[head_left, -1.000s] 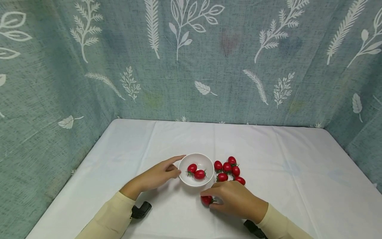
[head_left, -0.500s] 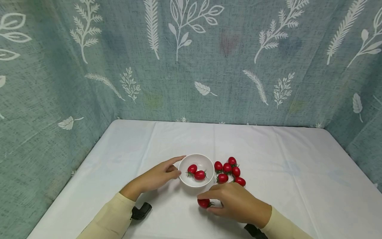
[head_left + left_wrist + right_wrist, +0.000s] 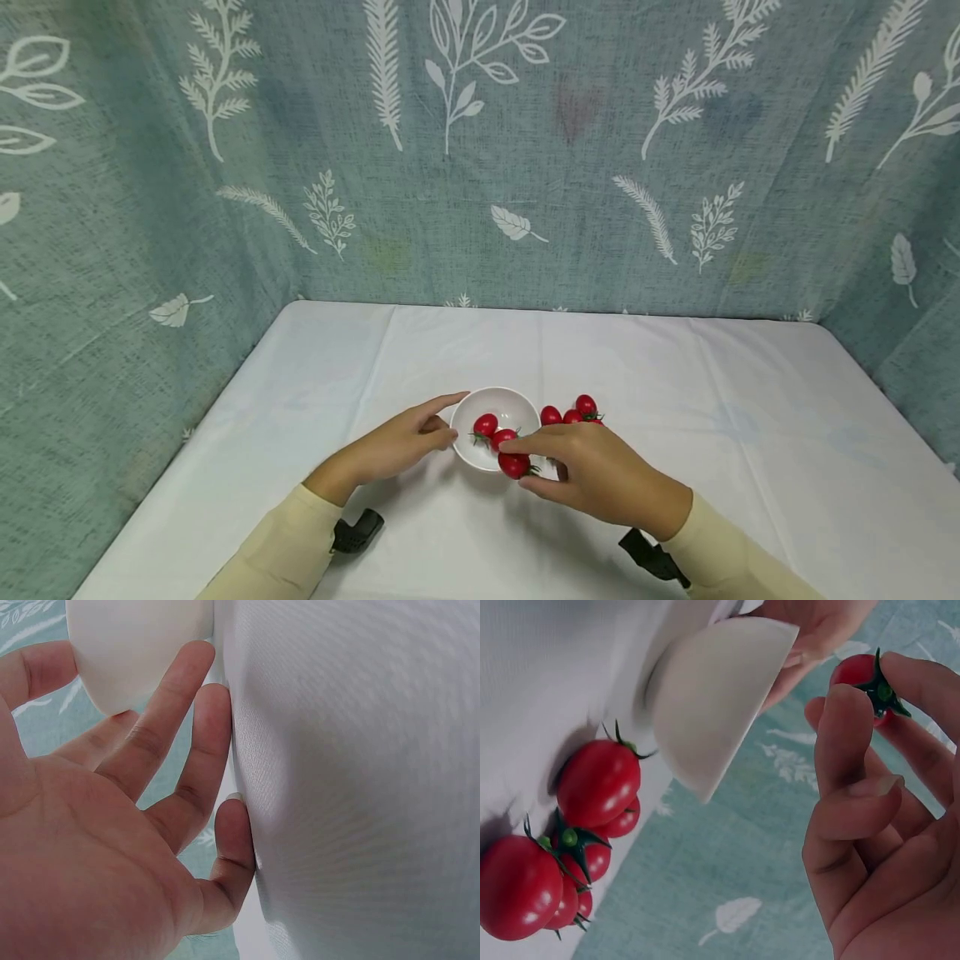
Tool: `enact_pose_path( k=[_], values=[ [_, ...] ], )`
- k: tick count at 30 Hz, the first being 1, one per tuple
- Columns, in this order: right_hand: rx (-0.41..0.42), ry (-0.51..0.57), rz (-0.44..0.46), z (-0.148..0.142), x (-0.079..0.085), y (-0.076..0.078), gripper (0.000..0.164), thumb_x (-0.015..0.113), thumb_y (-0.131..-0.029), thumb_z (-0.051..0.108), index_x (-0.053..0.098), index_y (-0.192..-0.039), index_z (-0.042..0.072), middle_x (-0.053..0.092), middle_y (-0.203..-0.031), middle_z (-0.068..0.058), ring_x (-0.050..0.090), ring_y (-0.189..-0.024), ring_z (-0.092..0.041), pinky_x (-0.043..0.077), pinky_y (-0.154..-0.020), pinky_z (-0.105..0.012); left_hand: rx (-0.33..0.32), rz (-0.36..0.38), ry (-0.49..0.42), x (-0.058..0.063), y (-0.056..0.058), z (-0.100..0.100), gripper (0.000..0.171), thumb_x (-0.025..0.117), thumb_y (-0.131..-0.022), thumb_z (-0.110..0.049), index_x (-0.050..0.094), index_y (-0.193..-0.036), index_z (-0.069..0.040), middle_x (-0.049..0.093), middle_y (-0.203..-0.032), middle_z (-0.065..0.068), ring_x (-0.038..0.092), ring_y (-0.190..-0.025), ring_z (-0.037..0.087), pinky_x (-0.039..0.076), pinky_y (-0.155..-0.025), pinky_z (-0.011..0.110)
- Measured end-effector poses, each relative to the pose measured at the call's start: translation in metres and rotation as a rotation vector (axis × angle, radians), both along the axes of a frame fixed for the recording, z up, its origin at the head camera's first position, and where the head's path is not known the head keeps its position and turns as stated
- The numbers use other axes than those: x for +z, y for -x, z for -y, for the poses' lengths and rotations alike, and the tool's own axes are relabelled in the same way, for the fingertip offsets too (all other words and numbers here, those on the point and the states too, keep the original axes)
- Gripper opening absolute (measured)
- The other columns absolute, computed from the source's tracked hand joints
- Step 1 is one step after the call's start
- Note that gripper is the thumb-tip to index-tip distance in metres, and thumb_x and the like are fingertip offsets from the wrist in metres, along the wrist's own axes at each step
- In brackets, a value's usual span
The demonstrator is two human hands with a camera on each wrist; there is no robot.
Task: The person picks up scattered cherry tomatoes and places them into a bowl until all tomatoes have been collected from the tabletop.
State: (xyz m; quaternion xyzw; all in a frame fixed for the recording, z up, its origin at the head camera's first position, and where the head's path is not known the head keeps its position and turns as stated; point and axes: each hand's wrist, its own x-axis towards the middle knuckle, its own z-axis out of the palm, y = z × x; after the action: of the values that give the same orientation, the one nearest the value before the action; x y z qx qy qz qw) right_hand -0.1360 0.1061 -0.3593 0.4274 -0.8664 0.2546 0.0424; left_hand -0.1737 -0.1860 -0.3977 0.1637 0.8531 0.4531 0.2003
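Observation:
My right hand pinches a cherry tomato between thumb and fingertips. In the head view the tomato overlaps the near-right rim of a small white bowl; its green stem end shows in the right wrist view. Two cherry tomatoes lie in the bowl, one partly behind my right fingertips. My left hand touches the bowl's left side with thumb and index finger. Its other fingers are loosely extended beside the bowl in the left wrist view.
Several loose cherry tomatoes with green stems lie right of the bowl, partly hidden by my right hand. The table has a white cloth. A leaf-patterned teal curtain stands behind and along the sides.
My right hand has lifted the cherry tomato off the cloth and carried it up and away from me to the bowl's near rim. The left hand and bowl have stayed put.

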Motion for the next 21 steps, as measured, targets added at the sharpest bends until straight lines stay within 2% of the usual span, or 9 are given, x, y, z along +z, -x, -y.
enact_pose_path(
  k=[3,7,11,17,21],
  values=[
    [-0.023,0.001,0.019,0.001,0.001,0.008,0.037,0.081,-0.085,0.024,0.073,-0.122,0.023,0.074,-0.100,0.011,0.046,-0.059,0.005,0.043,-0.060,-0.013,-0.001,0.003,0.000,0.000,0.000,0.000,0.058,0.055,-0.102,-0.030,0.034,-0.156,-0.027,0.071,-0.111,0.003,0.064,-0.107,0.019,0.041,-0.099,0.054],
    [-0.045,0.004,0.072,0.003,0.002,0.020,0.035,0.080,-0.086,0.022,0.073,-0.120,0.022,0.073,-0.097,0.012,0.051,-0.059,0.003,0.045,-0.061,-0.016,-0.001,0.006,0.001,0.000,0.000,0.001,0.059,0.055,-0.102,-0.031,0.034,-0.156,-0.027,0.071,-0.111,0.002,0.063,-0.108,0.019,0.041,-0.099,0.053],
    [-0.067,-0.021,0.105,0.007,0.001,0.030,0.034,0.079,-0.087,0.023,0.073,-0.121,0.021,0.074,-0.100,0.010,0.052,-0.063,-0.003,0.046,-0.061,-0.018,0.001,0.008,0.008,0.001,0.001,0.001,0.059,0.055,-0.102,-0.032,0.033,-0.157,-0.027,0.071,-0.111,0.002,0.063,-0.108,0.018,0.042,-0.098,0.052],
    [-0.101,-0.090,0.111,0.014,-0.002,0.041,0.034,0.076,-0.089,0.027,0.072,-0.123,0.021,0.074,-0.107,0.009,0.052,-0.067,-0.005,0.046,-0.062,-0.020,-0.004,0.007,0.003,0.000,0.001,0.002,0.059,0.055,-0.102,-0.031,0.033,-0.157,-0.027,0.071,-0.111,0.002,0.064,-0.107,0.017,0.041,-0.099,0.053],
    [-0.110,-0.129,0.085,0.018,-0.005,0.046,0.034,0.075,-0.090,0.028,0.072,-0.123,0.022,0.074,-0.112,0.008,0.060,-0.079,-0.005,0.052,-0.077,-0.028,-0.007,0.009,-0.003,0.000,0.001,0.002,0.059,0.055,-0.102,-0.032,0.033,-0.157,-0.027,0.071,-0.112,0.002,0.064,-0.108,0.017,0.040,-0.100,0.053]
  ],
)
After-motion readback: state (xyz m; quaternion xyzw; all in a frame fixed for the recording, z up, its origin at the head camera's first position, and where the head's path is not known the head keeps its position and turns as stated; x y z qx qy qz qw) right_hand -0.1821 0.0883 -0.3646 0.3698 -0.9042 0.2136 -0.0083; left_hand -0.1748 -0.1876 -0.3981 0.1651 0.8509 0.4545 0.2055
